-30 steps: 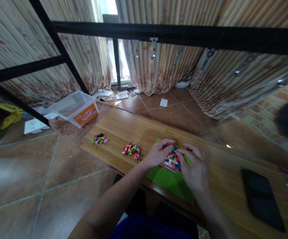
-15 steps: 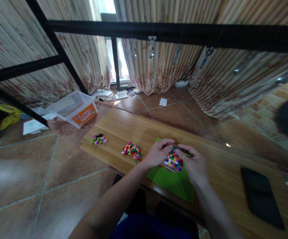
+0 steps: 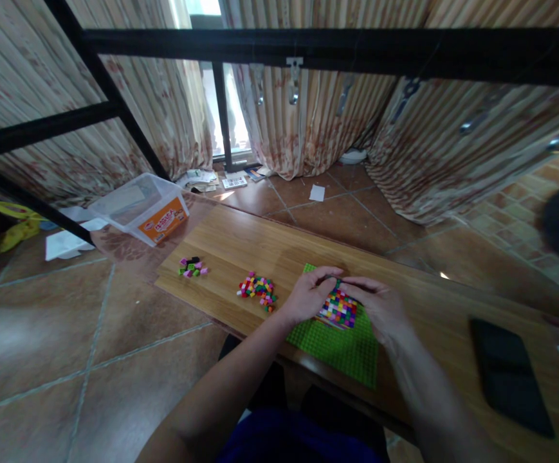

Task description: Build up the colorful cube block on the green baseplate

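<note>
A green studded baseplate [image 3: 337, 350] lies on the wooden table [image 3: 240, 247] in front of me. On its far part sits a patch of small multicoloured bricks [image 3: 339, 308]. My left hand [image 3: 311, 294] rests at the patch's left edge, fingers curled and pinched toward its far side. My right hand [image 3: 380, 305] is at the patch's right edge, its fingers bent and reaching over the far side to meet the left fingertips. Whatever the fingertips pinch is too small to make out.
A pile of loose coloured bricks [image 3: 258, 288] lies left of the baseplate; a smaller pink, green and black pile [image 3: 192, 267] sits farther left. A black phone [image 3: 508, 376] lies at the right. A clear plastic box [image 3: 139, 209] stands on the tiled floor. A black frame [image 3: 308, 48] crosses overhead.
My right hand has slid right off the brick patch to its edge, uncovering more of it. Both hands' fingertips have closed together at the patch's far side.
</note>
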`<action>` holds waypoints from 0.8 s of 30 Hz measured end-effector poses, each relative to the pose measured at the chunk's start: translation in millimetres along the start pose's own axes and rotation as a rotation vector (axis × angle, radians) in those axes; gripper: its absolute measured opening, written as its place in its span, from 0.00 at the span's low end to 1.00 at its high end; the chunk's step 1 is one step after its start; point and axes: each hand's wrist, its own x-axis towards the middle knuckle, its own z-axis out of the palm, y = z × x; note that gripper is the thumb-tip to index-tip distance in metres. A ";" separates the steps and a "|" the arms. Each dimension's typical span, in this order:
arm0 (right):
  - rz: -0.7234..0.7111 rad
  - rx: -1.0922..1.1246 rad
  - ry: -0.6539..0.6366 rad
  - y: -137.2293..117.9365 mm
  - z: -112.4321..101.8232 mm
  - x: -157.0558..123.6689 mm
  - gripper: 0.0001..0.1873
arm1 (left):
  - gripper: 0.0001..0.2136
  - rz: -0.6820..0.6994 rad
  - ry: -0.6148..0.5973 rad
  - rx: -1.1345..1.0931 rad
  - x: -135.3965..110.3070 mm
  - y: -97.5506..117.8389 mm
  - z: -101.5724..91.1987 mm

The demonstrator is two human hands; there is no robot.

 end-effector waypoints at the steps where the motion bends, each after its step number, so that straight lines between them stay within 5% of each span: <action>1: 0.002 -0.001 -0.001 -0.6 0.4 0.1 0.18 | 0.13 0.000 -0.001 -0.002 -0.2 -0.2 0.2; 11: -0.006 0.048 -0.063 -0.6 -0.9 -2.4 0.23 | 0.13 0.051 0.074 0.049 -2.0 4.4 -2.9; 14: -0.123 0.103 0.045 0.2 -10.3 -4.6 0.24 | 0.13 0.075 0.142 0.045 -10.2 8.3 -15.0; 19: -0.183 0.000 0.231 5.9 -43.8 -25.3 0.23 | 0.09 0.127 0.344 0.209 -51.8 1.2 -55.9; 24: -0.136 -0.255 0.304 10.1 -63.3 -74.2 0.24 | 0.09 0.018 0.429 0.449 -112.2 -12.3 -85.6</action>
